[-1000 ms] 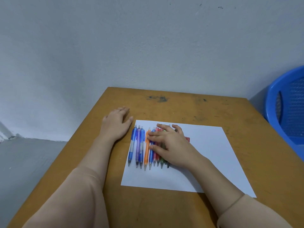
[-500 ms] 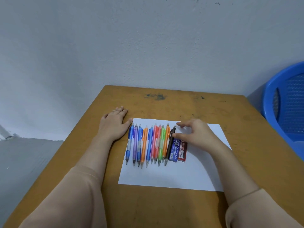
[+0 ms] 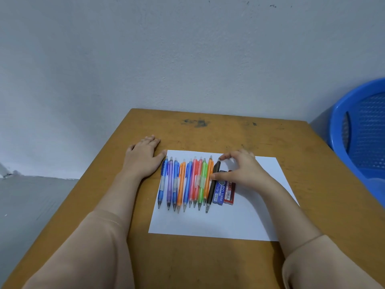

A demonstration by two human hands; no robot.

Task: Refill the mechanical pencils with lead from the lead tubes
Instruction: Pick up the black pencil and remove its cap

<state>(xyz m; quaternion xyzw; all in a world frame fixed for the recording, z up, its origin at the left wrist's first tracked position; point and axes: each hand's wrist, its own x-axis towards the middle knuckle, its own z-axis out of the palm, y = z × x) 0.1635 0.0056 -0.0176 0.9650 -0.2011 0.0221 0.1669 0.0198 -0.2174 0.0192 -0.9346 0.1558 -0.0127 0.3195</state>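
**A black pencil (image 3: 211, 190) is pinched by the right grip (image 3: 243, 170) at the 3 o'clock end of a row of mechanical pencils (image 3: 183, 182) laid out on a white sheet (image 3: 218, 222).**

The black pencil lies on the sheet, its cap end touched by the forefinger tip and its barrel met by the thumb; the other fingers are curled. The pencils are lined up side by side, tips toward 6 o'clock. A blue lead tube (image 3: 219, 192) and a red lead tube (image 3: 229, 193) are set flat just beside the black pencil at its 3 o'clock, their far ends covered by the right grip. The left grip (image 3: 141, 157) is laid flat on the wooden surface (image 3: 208, 263) at 9 o'clock of the row, fingers straight and together, thumb at the sheet's corner. A blue plastic basket (image 3: 358, 130) is seen at 3 o'clock, off the surface.
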